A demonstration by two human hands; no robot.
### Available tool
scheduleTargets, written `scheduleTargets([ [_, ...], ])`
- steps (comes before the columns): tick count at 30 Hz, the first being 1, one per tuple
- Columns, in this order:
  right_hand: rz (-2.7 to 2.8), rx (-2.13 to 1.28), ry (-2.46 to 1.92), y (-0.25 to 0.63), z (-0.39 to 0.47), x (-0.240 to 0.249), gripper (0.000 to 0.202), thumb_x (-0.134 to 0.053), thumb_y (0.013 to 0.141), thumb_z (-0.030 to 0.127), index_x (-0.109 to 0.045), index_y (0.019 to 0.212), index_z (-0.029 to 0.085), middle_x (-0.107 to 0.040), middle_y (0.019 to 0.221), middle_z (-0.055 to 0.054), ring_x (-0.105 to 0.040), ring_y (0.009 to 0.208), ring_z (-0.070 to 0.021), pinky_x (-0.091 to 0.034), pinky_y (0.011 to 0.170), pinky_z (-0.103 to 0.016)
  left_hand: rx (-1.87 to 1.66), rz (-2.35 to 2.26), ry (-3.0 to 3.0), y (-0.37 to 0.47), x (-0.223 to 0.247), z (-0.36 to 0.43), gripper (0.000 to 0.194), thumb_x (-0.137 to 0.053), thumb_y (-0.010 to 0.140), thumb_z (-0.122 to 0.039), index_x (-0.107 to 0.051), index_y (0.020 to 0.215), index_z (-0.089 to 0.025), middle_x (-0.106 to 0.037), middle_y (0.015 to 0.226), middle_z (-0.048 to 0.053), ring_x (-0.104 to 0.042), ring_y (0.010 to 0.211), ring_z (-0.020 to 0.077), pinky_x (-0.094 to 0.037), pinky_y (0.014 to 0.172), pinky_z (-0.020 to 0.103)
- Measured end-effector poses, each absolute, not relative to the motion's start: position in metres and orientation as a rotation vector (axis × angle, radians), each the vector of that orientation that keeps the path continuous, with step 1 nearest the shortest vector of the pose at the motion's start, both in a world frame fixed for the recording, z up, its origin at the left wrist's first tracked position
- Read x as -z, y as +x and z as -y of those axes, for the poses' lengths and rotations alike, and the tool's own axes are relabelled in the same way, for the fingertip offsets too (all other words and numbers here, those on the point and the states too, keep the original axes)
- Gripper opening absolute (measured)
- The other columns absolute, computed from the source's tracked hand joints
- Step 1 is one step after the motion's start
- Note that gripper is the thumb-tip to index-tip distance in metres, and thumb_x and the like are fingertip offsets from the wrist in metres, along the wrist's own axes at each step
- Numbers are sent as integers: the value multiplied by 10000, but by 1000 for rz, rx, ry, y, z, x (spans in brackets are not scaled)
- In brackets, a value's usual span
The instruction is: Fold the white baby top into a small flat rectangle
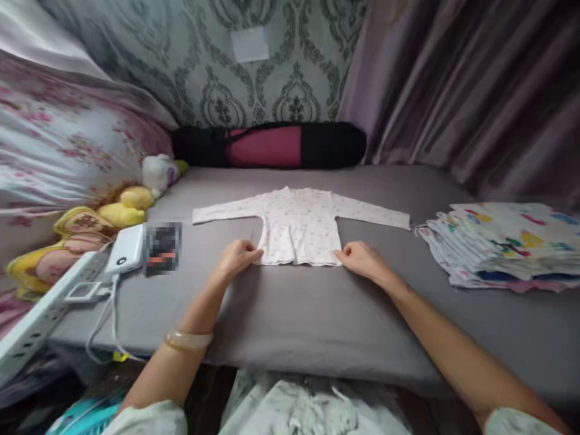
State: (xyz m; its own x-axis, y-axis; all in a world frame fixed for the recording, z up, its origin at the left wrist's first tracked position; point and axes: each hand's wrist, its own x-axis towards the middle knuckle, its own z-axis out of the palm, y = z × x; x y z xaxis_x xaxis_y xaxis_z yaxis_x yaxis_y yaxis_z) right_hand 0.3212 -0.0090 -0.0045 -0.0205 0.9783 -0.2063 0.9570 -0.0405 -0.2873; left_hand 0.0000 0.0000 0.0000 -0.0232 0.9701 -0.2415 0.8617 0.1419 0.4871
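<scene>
A small white long-sleeved shirt [301, 223] with a faint print lies flat on the grey sheet [290, 314], its sleeves stretched out to both sides and its hem towards me. My left hand [239, 255] pinches the left corner of the hem. At the right corner, my right hand [361, 258] grips the hem between thumb and fingers. A few soft creases run up the shirt's lower middle.
A stack of folded clothes [512, 248] sits at the right. On the left are a white power bank [125, 249], a power strip [49, 311], cables and plush toys [122, 208]. A long black and red bag [267, 145] lies along the wall.
</scene>
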Motion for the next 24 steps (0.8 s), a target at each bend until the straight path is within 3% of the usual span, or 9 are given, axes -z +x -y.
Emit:
scheduleTargets([
  [9,2112,-675,-2173,322,7,8,333,-522,809,476,-610,664,189,-605,631,-23,-537,585,-143,-275,514,-249,-468,-1912,1644,5,0,6,172,-581,707,-341,-568,639,-183,-542,542,-17,-526,588,144,-323,540,240],
  [15,1980,-993,-2155,338,-3,-4,249,-550,778,390,-548,634,187,-440,521,49,-375,488,-90,-227,464,-232,-662,-1760,1552,-16,5,3,209,-581,693,-386,-498,753,-205,-551,600,-41,-499,544,119,-346,522,222],
  [24,2113,-969,-2087,350,-13,11,281,-576,716,404,-506,550,188,-364,505,59,-335,482,-85,-186,461,-243,-432,-1742,1699,-25,7,-6,297,-572,678,-431,-604,813,-170,-615,674,6,-543,619,157,-364,559,248],
])
